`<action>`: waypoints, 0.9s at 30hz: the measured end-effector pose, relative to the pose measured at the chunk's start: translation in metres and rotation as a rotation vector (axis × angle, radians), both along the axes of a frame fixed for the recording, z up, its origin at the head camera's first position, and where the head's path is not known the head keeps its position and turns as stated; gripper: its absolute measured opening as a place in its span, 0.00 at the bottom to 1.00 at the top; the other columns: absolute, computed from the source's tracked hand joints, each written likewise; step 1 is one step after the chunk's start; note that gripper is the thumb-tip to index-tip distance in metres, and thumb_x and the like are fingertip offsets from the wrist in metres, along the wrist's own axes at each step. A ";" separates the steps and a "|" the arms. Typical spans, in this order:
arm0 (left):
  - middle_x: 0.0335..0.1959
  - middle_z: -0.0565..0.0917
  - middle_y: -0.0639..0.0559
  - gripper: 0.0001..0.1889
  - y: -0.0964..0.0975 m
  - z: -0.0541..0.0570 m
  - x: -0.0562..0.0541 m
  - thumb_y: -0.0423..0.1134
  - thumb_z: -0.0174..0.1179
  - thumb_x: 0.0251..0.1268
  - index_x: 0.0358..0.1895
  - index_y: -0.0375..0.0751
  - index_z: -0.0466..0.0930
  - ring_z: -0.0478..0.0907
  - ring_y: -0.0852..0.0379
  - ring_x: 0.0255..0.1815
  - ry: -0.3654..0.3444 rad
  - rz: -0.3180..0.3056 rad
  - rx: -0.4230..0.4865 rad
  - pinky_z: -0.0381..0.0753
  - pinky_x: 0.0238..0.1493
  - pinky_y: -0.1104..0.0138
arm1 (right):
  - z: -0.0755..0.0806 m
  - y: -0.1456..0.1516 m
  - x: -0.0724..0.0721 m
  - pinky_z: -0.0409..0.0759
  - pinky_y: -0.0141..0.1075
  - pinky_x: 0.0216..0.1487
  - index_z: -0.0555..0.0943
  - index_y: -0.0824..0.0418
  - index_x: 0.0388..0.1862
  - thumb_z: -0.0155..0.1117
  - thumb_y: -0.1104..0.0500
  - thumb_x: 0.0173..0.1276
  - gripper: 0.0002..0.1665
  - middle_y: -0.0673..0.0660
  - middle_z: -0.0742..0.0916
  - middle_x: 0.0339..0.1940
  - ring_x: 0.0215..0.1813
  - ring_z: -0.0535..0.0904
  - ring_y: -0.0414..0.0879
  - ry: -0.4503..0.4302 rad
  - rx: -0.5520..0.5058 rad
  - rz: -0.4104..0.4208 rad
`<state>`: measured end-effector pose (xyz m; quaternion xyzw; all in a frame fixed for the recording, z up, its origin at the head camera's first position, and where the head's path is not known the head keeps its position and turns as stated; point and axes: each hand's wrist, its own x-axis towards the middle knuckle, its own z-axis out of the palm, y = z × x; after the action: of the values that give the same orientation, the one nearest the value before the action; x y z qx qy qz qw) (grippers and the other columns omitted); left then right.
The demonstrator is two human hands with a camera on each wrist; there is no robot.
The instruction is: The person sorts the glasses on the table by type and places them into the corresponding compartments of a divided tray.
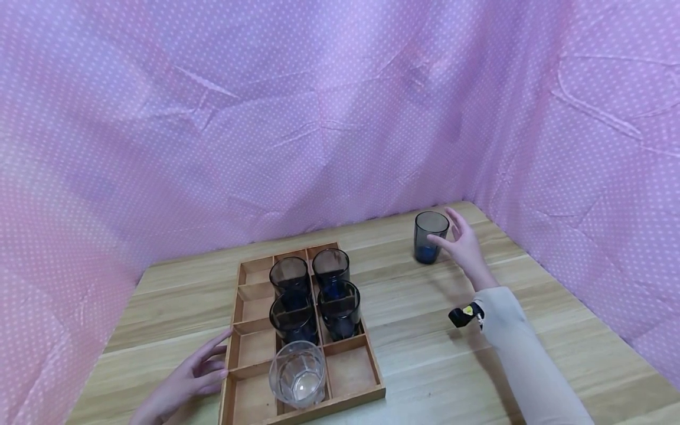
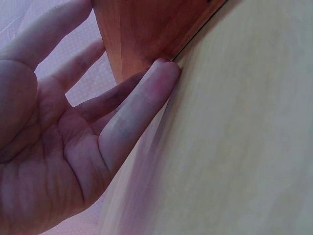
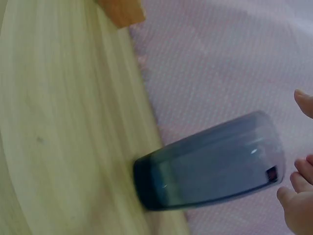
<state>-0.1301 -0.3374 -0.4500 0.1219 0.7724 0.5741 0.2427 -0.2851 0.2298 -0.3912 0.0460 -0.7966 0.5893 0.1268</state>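
A tinted dark glass (image 1: 431, 239) stands upright on the table at the back right. My right hand (image 1: 468, 254) is beside its right side with thumb and fingers spread; in the right wrist view, the fingertips (image 3: 304, 169) show a gap from the glass. On the left, my left hand (image 1: 186, 378) touches the outer side of a divided wooden tray (image 1: 350, 372), its fingers extended against the wall. Several dark glasses (image 1: 340, 313) stand in the tray's middle and right columns. A clear faceted glass (image 1: 297, 375) sits nearest the front, in the middle column.
Under everything is a light wood-grain table (image 1: 414, 348). Pink dotted cloth (image 1: 319, 147) hangs behind it and along both sides. A black strap with a yellow mark (image 1: 463, 316) hangs at my right wrist.
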 end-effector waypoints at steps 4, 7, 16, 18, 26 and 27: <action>0.69 0.40 0.15 0.40 0.001 0.000 0.000 0.35 0.51 0.73 0.79 0.53 0.36 0.70 0.77 0.53 0.005 0.005 -0.004 0.82 0.50 0.61 | -0.008 0.006 -0.007 0.46 0.47 0.79 0.48 0.64 0.78 0.70 0.60 0.63 0.53 0.62 0.53 0.80 0.80 0.44 0.57 -0.033 0.004 -0.018; 0.69 0.41 0.16 0.40 0.001 0.000 0.000 0.35 0.51 0.73 0.79 0.54 0.36 0.71 0.77 0.53 0.006 0.009 -0.003 0.82 0.50 0.61 | -0.013 0.011 -0.012 0.47 0.48 0.79 0.48 0.65 0.78 0.70 0.60 0.63 0.54 0.62 0.53 0.80 0.80 0.44 0.56 -0.048 -0.002 -0.018; 0.69 0.42 0.18 0.41 0.000 -0.003 0.003 0.36 0.52 0.72 0.79 0.51 0.36 0.71 0.77 0.53 -0.005 0.024 -0.009 0.80 0.50 0.64 | -0.020 0.013 -0.022 0.50 0.47 0.78 0.45 0.67 0.78 0.69 0.57 0.64 0.55 0.64 0.52 0.80 0.80 0.46 0.57 -0.129 0.004 0.002; 0.69 0.41 0.17 0.41 0.000 -0.003 0.003 0.36 0.52 0.72 0.79 0.50 0.36 0.71 0.77 0.54 -0.005 0.018 -0.006 0.80 0.51 0.64 | -0.020 0.013 -0.022 0.50 0.47 0.78 0.45 0.67 0.78 0.68 0.56 0.65 0.55 0.65 0.53 0.79 0.80 0.46 0.58 -0.144 0.010 -0.001; 0.69 0.41 0.16 0.41 0.001 -0.002 0.003 0.35 0.53 0.72 0.79 0.49 0.36 0.71 0.76 0.54 -0.004 0.011 0.000 0.80 0.51 0.64 | -0.021 0.009 -0.029 0.56 0.46 0.76 0.49 0.67 0.77 0.69 0.59 0.64 0.52 0.66 0.63 0.76 0.78 0.55 0.59 -0.151 0.009 -0.033; 0.69 0.41 0.16 0.41 0.001 -0.002 0.003 0.35 0.53 0.72 0.79 0.49 0.36 0.71 0.76 0.54 -0.004 0.011 -0.001 0.80 0.51 0.64 | -0.022 0.009 -0.030 0.57 0.46 0.76 0.49 0.67 0.77 0.69 0.59 0.64 0.51 0.66 0.64 0.76 0.77 0.56 0.59 -0.149 0.006 -0.038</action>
<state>-0.1274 -0.3367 -0.4517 0.1163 0.7730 0.5751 0.2413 -0.3152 0.2387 -0.4129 -0.0127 -0.8064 0.5861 0.0782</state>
